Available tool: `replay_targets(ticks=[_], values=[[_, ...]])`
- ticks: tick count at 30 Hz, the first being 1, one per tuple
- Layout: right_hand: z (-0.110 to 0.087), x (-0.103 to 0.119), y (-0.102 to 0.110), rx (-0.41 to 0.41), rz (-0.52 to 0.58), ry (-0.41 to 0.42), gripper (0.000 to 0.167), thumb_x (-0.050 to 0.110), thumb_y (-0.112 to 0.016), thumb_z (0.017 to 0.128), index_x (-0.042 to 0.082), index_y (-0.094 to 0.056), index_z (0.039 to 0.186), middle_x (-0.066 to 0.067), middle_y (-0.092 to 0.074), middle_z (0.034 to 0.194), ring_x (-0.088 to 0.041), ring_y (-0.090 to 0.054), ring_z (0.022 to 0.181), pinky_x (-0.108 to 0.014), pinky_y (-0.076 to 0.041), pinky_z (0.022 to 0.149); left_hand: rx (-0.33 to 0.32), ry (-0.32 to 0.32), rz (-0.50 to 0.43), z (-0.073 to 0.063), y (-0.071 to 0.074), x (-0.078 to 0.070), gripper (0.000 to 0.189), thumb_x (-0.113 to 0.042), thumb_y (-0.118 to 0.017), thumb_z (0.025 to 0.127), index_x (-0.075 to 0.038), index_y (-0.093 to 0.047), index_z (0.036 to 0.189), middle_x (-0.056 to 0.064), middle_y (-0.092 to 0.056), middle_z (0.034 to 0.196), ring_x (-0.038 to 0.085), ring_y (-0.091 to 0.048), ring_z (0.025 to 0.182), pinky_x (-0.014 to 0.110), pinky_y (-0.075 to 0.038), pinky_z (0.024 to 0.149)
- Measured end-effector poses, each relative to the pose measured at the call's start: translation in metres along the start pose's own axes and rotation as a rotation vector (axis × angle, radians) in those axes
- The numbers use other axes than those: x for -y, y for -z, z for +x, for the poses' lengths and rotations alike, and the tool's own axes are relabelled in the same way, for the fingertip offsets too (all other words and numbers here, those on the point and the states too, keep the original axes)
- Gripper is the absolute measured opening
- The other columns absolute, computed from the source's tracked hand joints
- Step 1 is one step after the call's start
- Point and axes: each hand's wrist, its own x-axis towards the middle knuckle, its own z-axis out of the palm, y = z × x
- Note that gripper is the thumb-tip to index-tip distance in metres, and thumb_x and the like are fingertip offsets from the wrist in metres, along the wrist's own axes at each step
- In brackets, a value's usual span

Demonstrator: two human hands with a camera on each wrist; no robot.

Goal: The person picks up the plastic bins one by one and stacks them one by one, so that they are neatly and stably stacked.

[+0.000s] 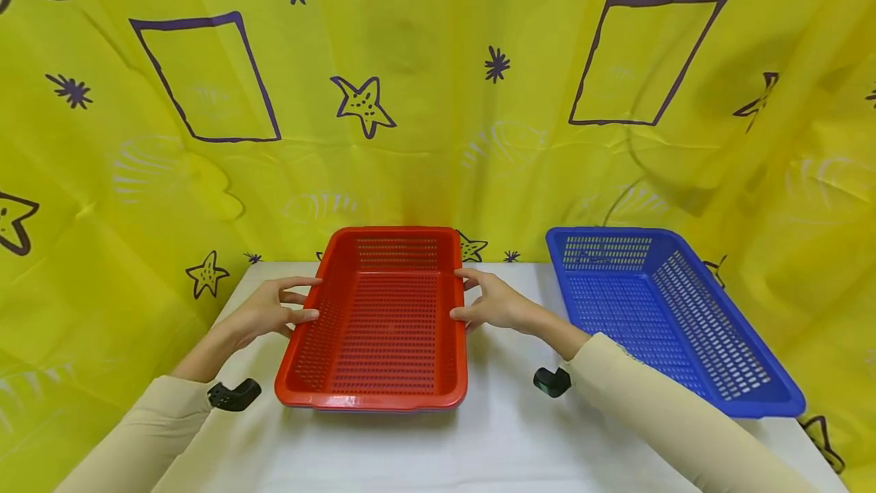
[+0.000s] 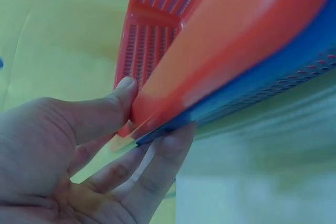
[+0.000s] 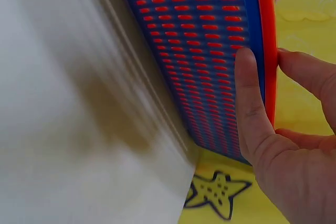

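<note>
A red plastic basket (image 1: 390, 326) with slotted sides sits nested inside a blue basket (image 3: 199, 56), whose wall shows beneath it in both wrist views. At the left rim my left hand (image 1: 263, 310) pinches the stack, with the thumb on the red rim and the fingers under the blue edge. My right hand (image 1: 496, 303) grips the opposite rim, some fingers lying against the blue wall and the thumb side at the red rim. Whether the stack's base touches the table cannot be told.
A second blue basket (image 1: 742, 329) stands at the right on the white-covered table (image 1: 383, 455). Behind the table hangs a yellow curtain (image 1: 424, 158) with starfish drawings.
</note>
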Motion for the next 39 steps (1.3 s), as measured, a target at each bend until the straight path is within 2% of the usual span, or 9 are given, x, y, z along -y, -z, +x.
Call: replay_targets(ticks=[7, 14, 23, 33, 39], values=[[-0.021, -0.010, 0.027, -0.016, -0.031, -0.024, 0.082, 0.003, -0.076, 0.092, -0.002, -0.029, 0.159, -0.032, -0.043, 0.142, -0.027, -0.075, 0.076, -0.042, -0.064, 0.075, -0.019, 0.003, -0.015, 0.011, -0.031, -0.013, 0.070, -0.005, -0.076, 0.093, 0.000, -0.042, 0.154, 0.030, -0.065, 0.124, 0.029, -0.074, 0.085, 0.046, -0.064, 0.068], [-0.041, -0.020, 0.052, -0.005, -0.040, -0.024, 0.081, 0.003, -0.075, 0.093, -0.004, -0.028, 0.158, -0.035, -0.041, 0.143, -0.027, -0.074, 0.078, -0.050, -0.063, 0.077, -0.018, 0.001, -0.035, 0.021, -0.057, -0.024, 0.068, -0.005, -0.077, 0.092, -0.003, -0.046, 0.152, 0.028, -0.066, 0.122, 0.028, -0.074, 0.082, 0.047, -0.064, 0.068], [-0.062, -0.026, 0.074, -0.018, -0.071, -0.052, 0.082, 0.004, -0.075, 0.093, -0.004, -0.027, 0.158, -0.036, -0.040, 0.143, -0.028, -0.074, 0.078, -0.054, -0.062, 0.078, -0.004, -0.019, -0.074, 0.033, -0.084, -0.037, 0.068, -0.003, -0.077, 0.091, -0.003, -0.047, 0.152, 0.028, -0.066, 0.122, 0.026, -0.073, 0.079, 0.045, -0.064, 0.066], [-0.071, -0.028, 0.083, 0.002, -0.080, -0.046, 0.081, 0.002, -0.072, 0.095, -0.007, -0.023, 0.159, -0.038, -0.037, 0.142, -0.030, -0.075, 0.082, -0.048, -0.063, 0.076, -0.004, -0.026, -0.064, 0.039, -0.097, -0.042, 0.068, -0.004, -0.078, 0.091, -0.005, -0.048, 0.152, 0.027, -0.066, 0.123, 0.026, -0.073, 0.079, 0.044, -0.064, 0.063], [-0.074, -0.029, 0.085, -0.003, -0.087, -0.057, 0.081, 0.003, -0.072, 0.095, -0.005, -0.024, 0.159, -0.037, -0.038, 0.143, -0.030, -0.075, 0.084, -0.053, -0.062, 0.079, 0.012, -0.035, -0.042, 0.041, -0.098, -0.041, 0.068, -0.006, -0.077, 0.092, -0.005, -0.047, 0.153, 0.027, -0.065, 0.124, 0.026, -0.073, 0.080, 0.044, -0.064, 0.064]])
